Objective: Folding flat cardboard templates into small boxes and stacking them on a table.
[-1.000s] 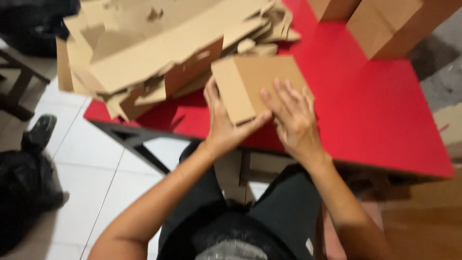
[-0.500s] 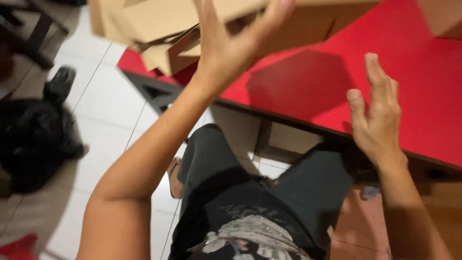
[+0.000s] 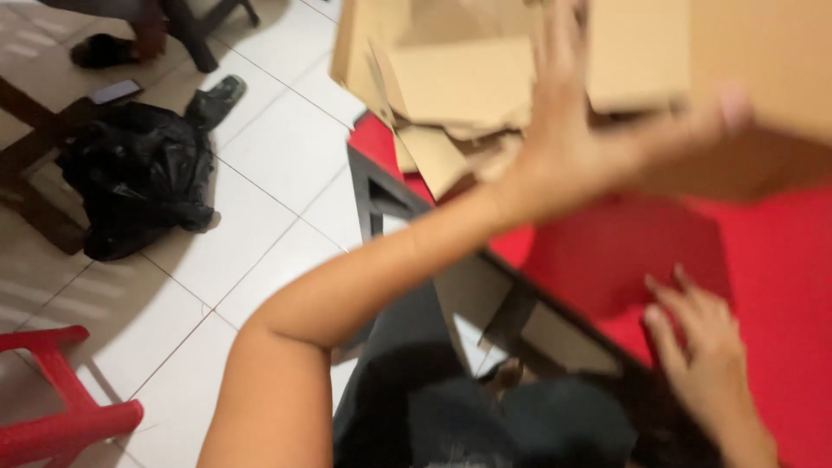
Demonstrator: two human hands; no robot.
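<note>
Two hands work over a red table (image 3: 780,286). The left hand (image 3: 589,147), raised and blurred, has its fingers spread flat against a cardboard box (image 3: 763,78) held above the table; no closed grasp shows. The right hand (image 3: 702,347) rests open on the tabletop, holding nothing. Flat cardboard pieces (image 3: 451,95) pile behind the box. A black bag (image 3: 139,173) lies on the tiled floor, a red stool (image 3: 52,407) nearer.

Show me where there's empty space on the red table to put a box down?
Bare red table shows between the right hand at the near edge and the raised cardboard box that the left hand lifts. The far left corner is crowded with the stack of flat cardboard.
</note>
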